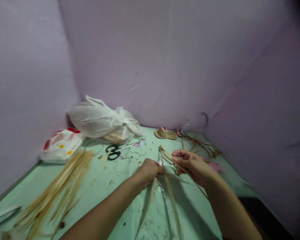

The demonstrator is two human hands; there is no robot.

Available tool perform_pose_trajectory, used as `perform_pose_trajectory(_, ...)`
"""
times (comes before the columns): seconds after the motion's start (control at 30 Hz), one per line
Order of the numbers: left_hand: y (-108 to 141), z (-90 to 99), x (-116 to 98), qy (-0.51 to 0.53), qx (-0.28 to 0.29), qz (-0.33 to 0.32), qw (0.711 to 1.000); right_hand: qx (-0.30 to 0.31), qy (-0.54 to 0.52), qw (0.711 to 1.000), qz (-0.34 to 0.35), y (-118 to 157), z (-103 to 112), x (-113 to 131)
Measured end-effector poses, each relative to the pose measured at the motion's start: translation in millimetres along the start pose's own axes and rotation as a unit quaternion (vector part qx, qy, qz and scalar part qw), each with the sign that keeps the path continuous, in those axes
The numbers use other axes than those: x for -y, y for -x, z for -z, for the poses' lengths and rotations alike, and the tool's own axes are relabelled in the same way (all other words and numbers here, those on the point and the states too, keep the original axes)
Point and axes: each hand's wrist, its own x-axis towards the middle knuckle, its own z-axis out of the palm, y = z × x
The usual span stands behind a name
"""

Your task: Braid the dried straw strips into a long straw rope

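Observation:
Between my two hands are several long straw-coloured plant strips [172, 196], joined near a knotted brown tip at the top. Closed around some of them is my left hand [150, 170], with the loose ends hanging down toward me. My right hand [190, 165] pinches another strip between thumb and fingers, and its tail runs down along the wrist. A flat, leaf-shaped pale piece [168, 156] shows just left of the right fingertips. What lies inside the left fist is hidden.
A bundle of loose straw strips [62, 186] lies left. Black-handled scissors [113, 152], a tied white plastic bag [100, 118] and a tissue pack [62, 146] sit behind. Woven ovals [165, 134] and brown dried stems [200, 143] lie at the back right. Walls enclose the table.

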Motion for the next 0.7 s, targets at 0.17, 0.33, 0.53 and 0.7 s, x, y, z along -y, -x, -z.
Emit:
perform_pose_trajectory(0.17,6.1,2.2,-9.9,-0.029,0.039,0.037,0.998,0.019,0.026,0.999,-0.039,-7.0,10.5,-17.4)
perform_pose_trajectory(0.33,3.9,1.1,-8.3,-0.033,0.047,0.046,0.997,0.060,0.032,0.996,-0.052,-9.6,18.7,-25.6)
perform_pose_trajectory(0.53,4.1,1.3,-7.7,-0.038,0.061,0.039,0.997,0.095,0.107,0.989,-0.049,-10.0,16.4,-28.9)
perform_pose_trajectory(0.7,4.1,1.5,-6.2,-0.037,0.058,0.030,0.997,0.086,0.105,0.991,-0.011,-12.3,10.1,-32.8)
